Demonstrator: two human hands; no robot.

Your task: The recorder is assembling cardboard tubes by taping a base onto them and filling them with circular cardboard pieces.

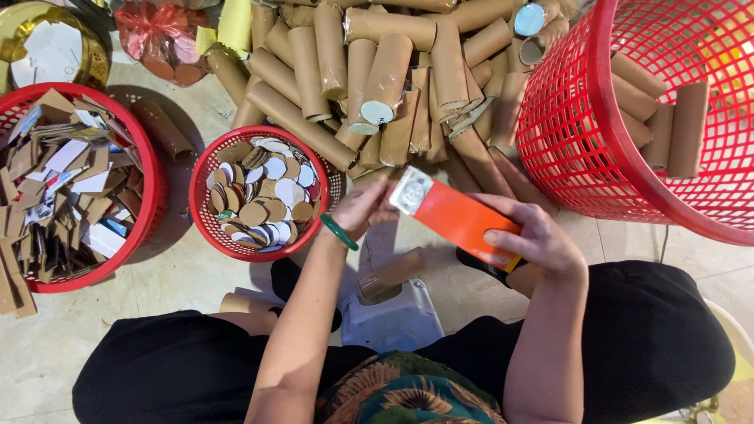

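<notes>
here the right hand (538, 235) is wrapped around the lower end of an orange tube (455, 216), holding it tilted above the lap, while the left hand (363, 206) pinches at the round white cap (411, 190) on the tube's upper end. just left of the left hand sits a small red basket (212, 228) full of cardboard discs (263, 196). beyond both hands lies a heap of brown cardboard tubes (377, 71), and a big red basket (565, 118) stands at the right.
</notes>
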